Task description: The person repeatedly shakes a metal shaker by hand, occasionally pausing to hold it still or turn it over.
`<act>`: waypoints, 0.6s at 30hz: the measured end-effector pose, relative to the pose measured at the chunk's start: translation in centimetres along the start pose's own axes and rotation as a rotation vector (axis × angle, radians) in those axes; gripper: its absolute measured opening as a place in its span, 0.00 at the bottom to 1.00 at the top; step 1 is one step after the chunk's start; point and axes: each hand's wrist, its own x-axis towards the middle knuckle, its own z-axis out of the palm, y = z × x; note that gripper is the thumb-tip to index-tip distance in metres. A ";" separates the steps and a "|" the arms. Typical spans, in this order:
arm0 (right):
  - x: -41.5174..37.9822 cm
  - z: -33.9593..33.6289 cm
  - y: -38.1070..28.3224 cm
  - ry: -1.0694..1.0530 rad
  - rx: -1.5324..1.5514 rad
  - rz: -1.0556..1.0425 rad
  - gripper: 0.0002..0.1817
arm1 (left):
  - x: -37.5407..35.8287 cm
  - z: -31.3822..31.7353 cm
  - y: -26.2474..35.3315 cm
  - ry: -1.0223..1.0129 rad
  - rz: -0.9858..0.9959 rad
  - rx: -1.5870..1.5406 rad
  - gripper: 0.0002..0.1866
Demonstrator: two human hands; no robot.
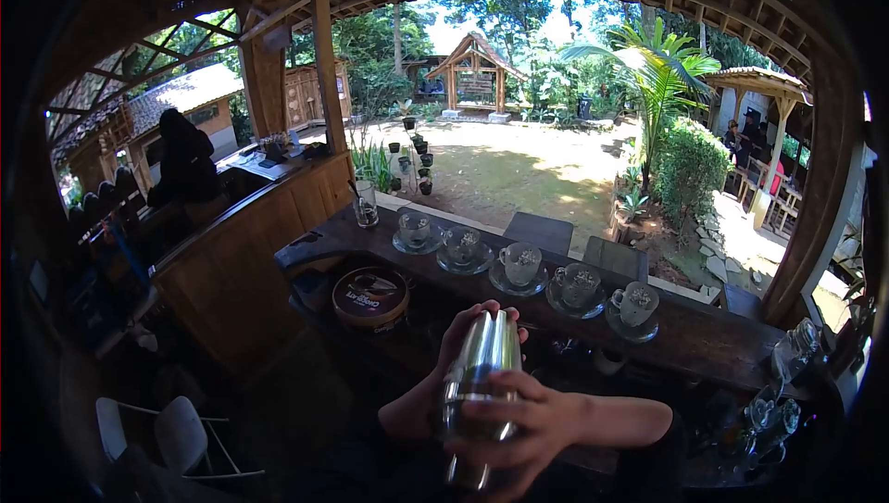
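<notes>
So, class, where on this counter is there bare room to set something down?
The widest bare patch of counter lies between the rightmost cup and the glassware at the right end. It is crowded along the five saucers, set nearly edge to edge, with the tall glass close beyond the leftmost.

The left hand and right hand are gripping a metal shaker while five glass cups are resting on saucers.

Metal shaker: lower part blurred, partly covered by the right hand
Left hand: palm hidden from me
Round tin: small print unreadable
Cups: contents too small to tell
</notes>
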 end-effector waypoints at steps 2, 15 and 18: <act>-0.4 -0.4 -0.4 -0.056 -0.078 -0.041 0.28 | -0.2 0.2 -0.2 0.024 -0.001 0.024 0.10; 2.4 -0.2 -0.8 0.008 -0.207 -0.200 0.19 | 0.7 1.6 0.6 -0.120 -0.023 0.036 0.15; 0.5 -0.4 6.3 0.030 -0.069 0.097 0.36 | 2.6 -0.3 0.7 0.111 -0.043 -0.061 0.16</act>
